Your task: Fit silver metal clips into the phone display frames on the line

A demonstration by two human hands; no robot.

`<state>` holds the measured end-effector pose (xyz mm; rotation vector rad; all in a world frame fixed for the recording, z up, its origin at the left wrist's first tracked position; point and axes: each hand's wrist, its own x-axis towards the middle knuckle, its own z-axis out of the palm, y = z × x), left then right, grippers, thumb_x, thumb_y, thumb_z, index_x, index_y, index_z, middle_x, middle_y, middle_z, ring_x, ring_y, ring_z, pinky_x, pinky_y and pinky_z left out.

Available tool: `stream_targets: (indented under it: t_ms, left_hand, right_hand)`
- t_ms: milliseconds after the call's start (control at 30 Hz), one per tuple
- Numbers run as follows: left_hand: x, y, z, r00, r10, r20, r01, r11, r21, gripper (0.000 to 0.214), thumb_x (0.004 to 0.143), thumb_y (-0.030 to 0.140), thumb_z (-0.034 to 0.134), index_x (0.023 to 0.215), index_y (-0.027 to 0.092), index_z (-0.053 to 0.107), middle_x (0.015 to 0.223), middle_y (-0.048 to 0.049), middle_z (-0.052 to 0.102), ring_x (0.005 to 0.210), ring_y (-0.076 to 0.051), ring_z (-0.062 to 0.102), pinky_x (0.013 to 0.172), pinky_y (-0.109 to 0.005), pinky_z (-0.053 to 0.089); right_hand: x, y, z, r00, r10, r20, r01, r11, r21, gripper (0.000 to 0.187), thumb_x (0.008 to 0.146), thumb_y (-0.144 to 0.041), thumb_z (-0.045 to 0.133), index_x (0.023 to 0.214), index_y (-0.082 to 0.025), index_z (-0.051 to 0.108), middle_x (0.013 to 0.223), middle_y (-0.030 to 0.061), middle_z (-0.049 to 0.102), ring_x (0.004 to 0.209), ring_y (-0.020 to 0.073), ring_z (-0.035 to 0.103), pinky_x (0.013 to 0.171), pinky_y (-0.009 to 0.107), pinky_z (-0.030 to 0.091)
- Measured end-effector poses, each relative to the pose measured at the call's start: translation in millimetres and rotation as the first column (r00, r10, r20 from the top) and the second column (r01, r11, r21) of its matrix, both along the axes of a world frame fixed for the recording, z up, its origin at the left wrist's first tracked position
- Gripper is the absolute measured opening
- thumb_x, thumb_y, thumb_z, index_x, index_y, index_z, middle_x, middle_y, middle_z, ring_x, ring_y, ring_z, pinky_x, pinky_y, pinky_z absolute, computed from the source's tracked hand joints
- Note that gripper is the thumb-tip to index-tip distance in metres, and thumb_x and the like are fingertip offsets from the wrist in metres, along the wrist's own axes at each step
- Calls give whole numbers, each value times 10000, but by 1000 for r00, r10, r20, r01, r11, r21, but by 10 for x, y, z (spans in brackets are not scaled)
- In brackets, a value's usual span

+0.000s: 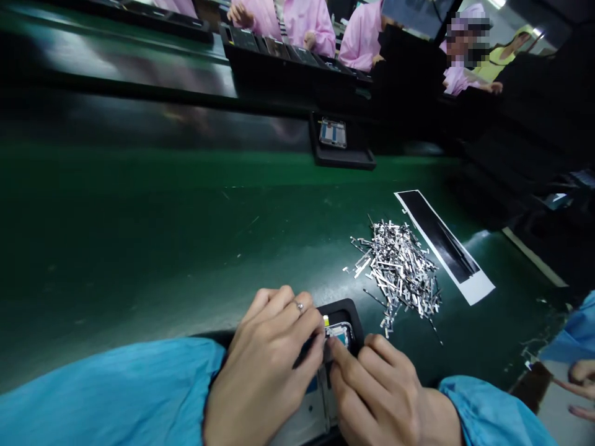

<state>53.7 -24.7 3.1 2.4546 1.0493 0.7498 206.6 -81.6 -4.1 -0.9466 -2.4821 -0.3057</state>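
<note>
A phone frame (pixel 341 334) lies in a black tray (pixel 349 308) on the green belt at the bottom centre. My left hand (pixel 264 371), with a ring on one finger, rests curled over the tray's left part, fingertips pressed on the frame. Close beside it, my right hand (pixel 376 387) has its fingers bent and pinched against the frame's top end. What the fingertips pinch is too small to see. Both sleeves are blue. A heap of small silver metal strips (pixel 400 266) lies just right of and beyond the tray.
A black strip on white backing (pixel 441 241) lies right of the heap. Another black tray with a phone frame (pixel 341 141) sits on the far side of the belt. People in pink coats work beyond. Another person's hand (pixel 581 384) shows at the right edge.
</note>
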Motion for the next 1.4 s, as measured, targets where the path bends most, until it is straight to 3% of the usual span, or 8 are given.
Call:
stream_targets:
  t_ms: [233,533,1067,1400]
  left_hand:
    - [4,-19,-5,1000,22,16,-22,1000,19,238,818,106,319,636,151,465,676,-32,483,635,-163,385,595,-316,300]
    - [7,-25,9,999,16,-46,-12,996,88,284,826,85,292,610,154,464,667,-28,500,618,-154,395,596,-322,316]
    - [-30,-31,-55,999,-36,-28,37,999,8,188,833,99,347,672,155,427,699,-24,469,640,-154,373,625,-324,294]
    - [-3,-48,-21,1000,2,-14,-2,999,53,252,825,98,322,625,149,466,682,-40,515,631,-157,391,625,-324,316]
  right_hand:
    - [-17,45,66,998,1,69,-7,996,86,226,769,-24,372,694,-87,576,814,139,646,581,158,529,593,296,394]
    - [12,54,81,991,35,128,-47,994,94,248,765,-9,354,712,-89,582,817,130,648,611,169,540,630,311,383]
    - [-6,61,109,992,3,125,-15,995,94,309,773,23,304,693,-110,572,809,98,656,620,161,533,666,319,367]
    - [-5,52,100,989,-18,146,6,996,83,330,783,20,278,704,-116,568,831,90,656,618,155,540,667,315,373]
